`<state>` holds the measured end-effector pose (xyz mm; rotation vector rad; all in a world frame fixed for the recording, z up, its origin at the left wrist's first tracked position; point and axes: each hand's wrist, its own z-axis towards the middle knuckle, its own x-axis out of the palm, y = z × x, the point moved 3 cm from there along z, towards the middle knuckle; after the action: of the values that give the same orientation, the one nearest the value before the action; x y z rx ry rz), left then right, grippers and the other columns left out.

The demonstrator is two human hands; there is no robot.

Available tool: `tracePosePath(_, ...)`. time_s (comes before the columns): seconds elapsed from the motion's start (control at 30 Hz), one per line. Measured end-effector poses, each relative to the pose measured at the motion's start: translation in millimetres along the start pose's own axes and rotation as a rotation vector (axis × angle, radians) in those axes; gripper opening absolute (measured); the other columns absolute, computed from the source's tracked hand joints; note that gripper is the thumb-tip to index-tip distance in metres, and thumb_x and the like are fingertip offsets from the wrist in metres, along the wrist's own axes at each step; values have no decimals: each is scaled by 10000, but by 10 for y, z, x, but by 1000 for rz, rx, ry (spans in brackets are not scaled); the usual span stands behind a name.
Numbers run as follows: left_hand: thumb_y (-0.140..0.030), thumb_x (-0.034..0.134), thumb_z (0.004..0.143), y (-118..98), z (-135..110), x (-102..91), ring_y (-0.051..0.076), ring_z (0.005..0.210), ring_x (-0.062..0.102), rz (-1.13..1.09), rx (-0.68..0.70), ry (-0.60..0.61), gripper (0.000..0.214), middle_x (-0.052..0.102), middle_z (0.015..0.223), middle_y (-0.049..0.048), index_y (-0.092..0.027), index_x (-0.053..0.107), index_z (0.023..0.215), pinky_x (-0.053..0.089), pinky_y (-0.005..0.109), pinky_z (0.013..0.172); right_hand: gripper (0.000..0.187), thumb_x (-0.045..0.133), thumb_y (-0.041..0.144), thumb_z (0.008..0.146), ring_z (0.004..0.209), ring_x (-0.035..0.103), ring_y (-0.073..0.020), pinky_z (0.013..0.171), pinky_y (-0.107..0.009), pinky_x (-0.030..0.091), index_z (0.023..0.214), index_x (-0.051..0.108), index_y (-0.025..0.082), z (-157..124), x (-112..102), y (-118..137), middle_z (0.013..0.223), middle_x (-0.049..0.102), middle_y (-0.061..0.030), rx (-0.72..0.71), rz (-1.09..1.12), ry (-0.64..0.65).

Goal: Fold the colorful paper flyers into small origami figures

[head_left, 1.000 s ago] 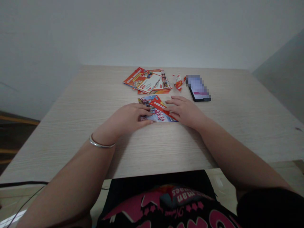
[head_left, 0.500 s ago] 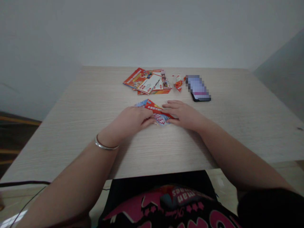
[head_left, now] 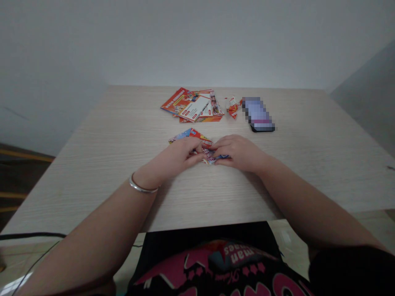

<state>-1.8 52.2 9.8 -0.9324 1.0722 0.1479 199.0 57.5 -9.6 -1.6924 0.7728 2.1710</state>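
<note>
A folded sheet of printed paper [head_left: 195, 134], red and light blue with lettering, lies on the table between my two hands. My left hand [head_left: 180, 153] grips its left and near part, with thumb and fingers bent together over it. My right hand [head_left: 239, 153] pinches the right end, fingers curled above and thumb below. Both sets of fingertips are close together at the paper's middle and touch it. Much of the right side and near edge is hidden under my fingers. A silver bangle [head_left: 142, 188] circles my left wrist.
Behind my hands lies a loose stack of orange-red printed leaflets [head_left: 194, 107]. A crumpled clear and orange wrapper [head_left: 233, 109] sits to its right, then a phone [head_left: 258, 115] with a blurred screen. The wooden table [head_left: 117, 123] meets a pale wall [head_left: 197, 45].
My right fingers have curled in and moved slightly nearer, folding the paper's right end. The left fingers have bent, and more of the paper's left corner shows.
</note>
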Motion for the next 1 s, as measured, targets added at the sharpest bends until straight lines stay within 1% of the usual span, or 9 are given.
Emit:
tracePosePath(0.17,-389,571,946,72,8,-44,197,914,609,1,69,63,242,683,977,60,-197,572,798,484,351,864,154,649,249,932,998,713,-217,885,-360,504,912,801,236,0,-57,45,1079,802,-47,27,-38,34)
tracePosePath(0.27,-379,558,953,121,-15,-64,188,877,602,-27,85,167,289,658,873,44,-198,591,731,496,343,850,153,638,225,910,989,703,-224,861,-355,501,863,784,226,-9,-85,71,1071,795,-54,87,-43,56)
tracePosePath(0.33,-362,553,955,144,-34,-75,184,856,600,-24,62,186,271,638,834,36,-198,635,754,505,337,835,143,628,210,893,991,694,-227,871,-357,499,862,767,214,-17,-98,83,1076,787,-69,132,-34,64)
tracePosePath(0.4,-338,536,960,164,-44,-85,194,928,615,18,27,139,248,657,927,55,-194,675,815,514,354,890,142,613,213,894,999,684,-227,888,-358,492,890,755,208,-21,-105,89,1083,781,-79,164,-17,72)
tracePosePath(0.47,-315,505,970,181,-43,-78,218,1067,614,99,3,95,256,665,1121,96,-181,694,860,500,390,993,155,595,244,921,1007,677,-227,886,-355,481,924,746,205,-23,-109,93,1085,777,-83,187,-2,74)
tracePosePath(0.53,-306,464,988,200,-33,-51,246,1165,596,202,-16,94,297,639,1253,137,-161,704,889,478,422,1062,178,582,293,951,987,677,-226,844,-344,467,936,738,210,-23,-115,92,1059,780,-74,229,2,70)
tracePosePath(0.7,-312,389,1030,221,-11,14,287,1201,603,397,-43,109,385,664,1248,171,-120,721,1003,475,462,1088,199,608,387,955,795,678,-203,665,-310,382,1023,732,247,-31,-131,87,934,788,-26,406,-48,31)
tracePosePath(0.93,-350,433,1025,215,-26,55,333,1253,592,490,-96,5,378,631,1372,196,-112,724,1065,450,510,1114,259,529,327,1010,985,709,-220,760,-317,438,1146,745,281,-11,-104,167,1128,792,-34,276,-73,28)
tracePosePath(1.0,-354,447,1021,215,-24,66,341,1242,592,497,-88,-16,368,637,1363,198,-110,720,1054,453,516,1103,253,559,334,993,1002,704,-232,789,-328,454,1141,754,270,6,-93,180,1122,792,-47,304,-26,-5)
